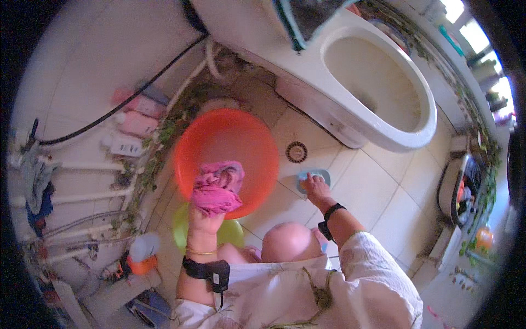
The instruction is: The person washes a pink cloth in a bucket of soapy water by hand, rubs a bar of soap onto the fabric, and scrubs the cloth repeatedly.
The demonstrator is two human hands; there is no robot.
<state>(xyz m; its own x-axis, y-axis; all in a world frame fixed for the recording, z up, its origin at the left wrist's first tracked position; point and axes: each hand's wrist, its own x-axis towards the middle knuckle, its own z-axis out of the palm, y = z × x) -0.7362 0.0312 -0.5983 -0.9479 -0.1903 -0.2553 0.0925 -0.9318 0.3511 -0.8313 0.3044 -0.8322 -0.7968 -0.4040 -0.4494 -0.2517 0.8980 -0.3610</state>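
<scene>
My left hand (208, 221) is under a bunched wet-looking pink cloth (217, 197), which covers the palm and fingers. It is held over the near side of a round orange-red plastic basin (254, 156). To the right, my right hand (317, 188) reaches down into a small light-blue dish (325, 176) on the tiled floor. Its fingers touch something pale in the dish, perhaps soap. The fingers hide most of it, so I cannot tell whether they are closed around it. Partly under my left forearm stands a lime-green basin (181, 232).
A round floor drain (296, 152) lies beyond the dish. A white toilet bowl or bidet (425, 111) fills the upper right. White radiator pipes (88, 165) run along the left wall, with a black hose (119, 107) above. An oval container (448, 193) of small items stands at right.
</scene>
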